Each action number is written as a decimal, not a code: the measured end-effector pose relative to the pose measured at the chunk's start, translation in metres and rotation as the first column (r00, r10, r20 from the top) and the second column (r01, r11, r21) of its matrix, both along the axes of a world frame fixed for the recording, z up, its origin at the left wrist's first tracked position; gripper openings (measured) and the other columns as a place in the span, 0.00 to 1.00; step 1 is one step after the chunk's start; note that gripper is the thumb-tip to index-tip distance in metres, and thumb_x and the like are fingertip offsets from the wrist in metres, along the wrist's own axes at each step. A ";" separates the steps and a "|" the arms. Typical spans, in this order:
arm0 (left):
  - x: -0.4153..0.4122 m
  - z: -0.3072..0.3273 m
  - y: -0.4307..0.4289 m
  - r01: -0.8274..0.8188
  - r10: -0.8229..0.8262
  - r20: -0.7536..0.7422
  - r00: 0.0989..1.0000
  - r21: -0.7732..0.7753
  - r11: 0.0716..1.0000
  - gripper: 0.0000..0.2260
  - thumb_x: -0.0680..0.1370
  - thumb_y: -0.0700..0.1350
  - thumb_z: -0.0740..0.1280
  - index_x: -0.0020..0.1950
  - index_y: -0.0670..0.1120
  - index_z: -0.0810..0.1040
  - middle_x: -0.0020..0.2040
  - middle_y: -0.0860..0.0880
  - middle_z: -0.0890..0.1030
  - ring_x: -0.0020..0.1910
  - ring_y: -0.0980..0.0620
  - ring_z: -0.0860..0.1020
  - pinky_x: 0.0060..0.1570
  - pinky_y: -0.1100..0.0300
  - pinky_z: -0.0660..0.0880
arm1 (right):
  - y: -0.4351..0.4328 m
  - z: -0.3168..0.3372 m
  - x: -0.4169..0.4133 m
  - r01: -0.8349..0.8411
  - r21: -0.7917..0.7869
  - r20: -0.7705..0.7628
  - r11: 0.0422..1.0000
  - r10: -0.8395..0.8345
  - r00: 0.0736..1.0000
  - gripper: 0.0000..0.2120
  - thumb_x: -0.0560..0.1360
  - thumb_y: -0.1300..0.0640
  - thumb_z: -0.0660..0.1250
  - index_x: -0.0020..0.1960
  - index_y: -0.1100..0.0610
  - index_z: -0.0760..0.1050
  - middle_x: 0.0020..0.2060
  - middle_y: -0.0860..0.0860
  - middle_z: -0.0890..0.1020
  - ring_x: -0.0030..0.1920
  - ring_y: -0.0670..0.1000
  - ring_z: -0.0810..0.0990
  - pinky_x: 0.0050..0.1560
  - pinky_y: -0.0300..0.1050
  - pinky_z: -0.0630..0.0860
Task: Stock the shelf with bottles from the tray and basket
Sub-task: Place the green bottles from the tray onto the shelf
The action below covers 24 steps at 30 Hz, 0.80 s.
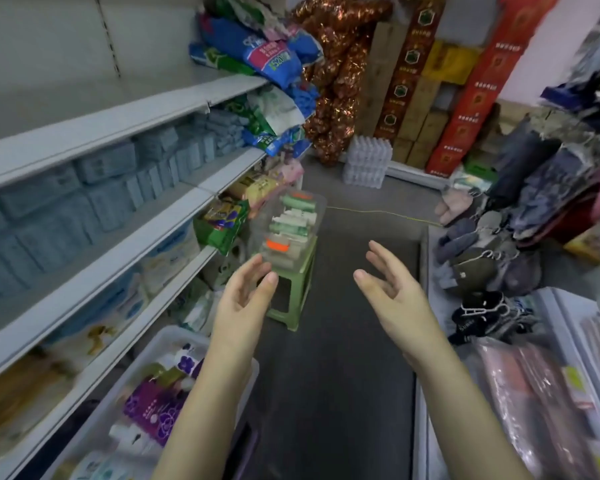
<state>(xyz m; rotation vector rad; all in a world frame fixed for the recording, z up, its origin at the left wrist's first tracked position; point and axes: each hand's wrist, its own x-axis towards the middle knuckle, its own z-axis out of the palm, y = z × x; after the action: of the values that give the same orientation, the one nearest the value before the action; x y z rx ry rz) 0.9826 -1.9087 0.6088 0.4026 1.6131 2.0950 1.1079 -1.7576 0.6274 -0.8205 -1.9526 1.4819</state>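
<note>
Hovering empty with fingers spread, the left hand (246,294) and right hand (390,289) could knock the clear tray (322,204) of bottles (289,231), at mid-frame, off its narrow green stool (301,306); the white basket (160,341) sits lower left.

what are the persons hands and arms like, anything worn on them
Nothing worn that shows. The left hand and right hand are bare: no gloves, and no rings that can be seen. Both forearms are uncovered right down to the bottom edge of the picture, with no sleeve, watch or bracelet in view. The fingernails look short and unpainted.
</note>
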 end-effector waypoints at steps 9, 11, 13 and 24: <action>-0.072 -0.004 0.047 0.010 -0.012 -0.056 0.998 -0.027 1.000 0.17 0.79 0.44 0.65 0.68 0.49 0.73 0.61 0.55 0.80 0.58 0.66 0.76 0.51 0.75 0.72 | 0.049 -0.011 -0.096 -0.022 -0.025 -0.008 0.999 0.022 1.000 0.24 0.78 0.52 0.67 0.72 0.45 0.66 0.68 0.41 0.72 0.65 0.43 0.73 0.66 0.46 0.72; -0.085 -0.011 0.061 -0.006 0.004 -0.047 0.999 -0.045 0.999 0.17 0.79 0.44 0.65 0.68 0.49 0.73 0.61 0.55 0.79 0.59 0.65 0.76 0.51 0.74 0.73 | 0.065 -0.017 -0.111 -0.030 -0.038 0.004 0.999 0.030 1.000 0.23 0.78 0.53 0.67 0.72 0.45 0.67 0.66 0.41 0.73 0.64 0.43 0.74 0.66 0.45 0.72; -0.096 -0.020 0.084 -0.029 0.027 -0.027 0.999 -0.064 0.998 0.17 0.79 0.43 0.65 0.67 0.49 0.73 0.61 0.54 0.79 0.60 0.63 0.76 0.51 0.73 0.73 | 0.091 -0.024 -0.125 -0.031 -0.046 0.015 0.998 0.032 0.999 0.23 0.78 0.53 0.67 0.72 0.46 0.67 0.66 0.41 0.73 0.61 0.40 0.74 0.65 0.46 0.72; -0.138 -0.035 0.284 -0.035 0.049 0.086 0.995 -0.156 0.987 0.15 0.78 0.49 0.67 0.64 0.53 0.75 0.62 0.53 0.79 0.61 0.54 0.78 0.61 0.57 0.74 | 0.298 -0.041 -0.172 -0.055 -0.095 -0.001 0.994 0.055 0.998 0.22 0.78 0.52 0.66 0.72 0.48 0.69 0.69 0.46 0.73 0.64 0.41 0.73 0.68 0.50 0.71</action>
<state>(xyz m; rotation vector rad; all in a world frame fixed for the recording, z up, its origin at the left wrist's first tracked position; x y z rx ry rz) 0.8447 -1.6250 0.5740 0.2218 1.7299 1.9712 0.9357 -1.4592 0.5867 -0.8151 -1.9325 1.6179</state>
